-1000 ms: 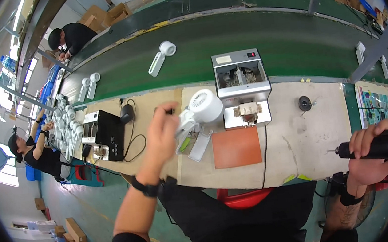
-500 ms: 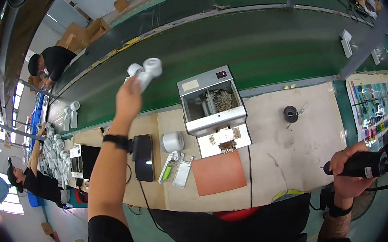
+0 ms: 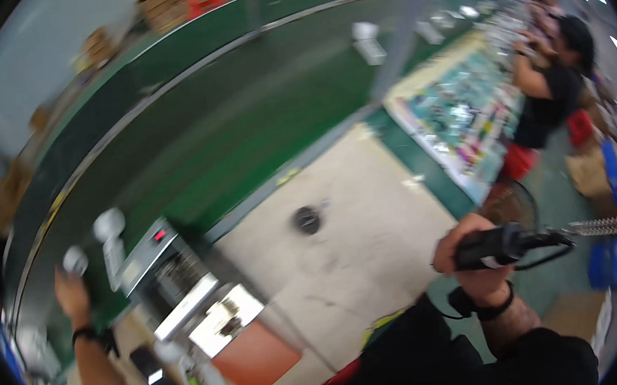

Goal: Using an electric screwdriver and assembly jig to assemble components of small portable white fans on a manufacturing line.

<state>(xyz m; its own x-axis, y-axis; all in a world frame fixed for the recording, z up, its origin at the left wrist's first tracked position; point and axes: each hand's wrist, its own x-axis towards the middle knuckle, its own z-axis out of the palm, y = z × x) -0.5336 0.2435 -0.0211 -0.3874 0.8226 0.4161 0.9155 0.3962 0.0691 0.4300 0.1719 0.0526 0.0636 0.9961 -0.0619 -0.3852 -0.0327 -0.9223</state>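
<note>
My right hand [image 3: 473, 254] is wrapped around a black electric screwdriver [image 3: 484, 249], its cable and a coiled spring running off to the right. Over the green conveyor belt at the left, my left hand [image 3: 72, 294] reaches out, blurred. A white round-headed part [image 3: 75, 260] shows just beyond its fingers; whether they touch it I cannot tell. Beside it, a white lamp-like part [image 3: 111, 239] with a round head and long body lies on the belt, apart from the hand. The grey metal screw feeder [image 3: 170, 271] stands on the bench to the right of these parts.
An orange-brown mat [image 3: 257, 357] lies before the feeder, next to a dark flat box [image 3: 160, 379] and white pieces. A small black round object [image 3: 307, 220] sits on the bench covering [image 3: 357, 225]. A grey post [image 3: 404, 32] rises from the bench; a co-worker [image 3: 556, 76] is at the right.
The view has swung to the right. A white part that was at my left hand now lies on the belt apart from it. My right hand still grips the screwdriver.
</note>
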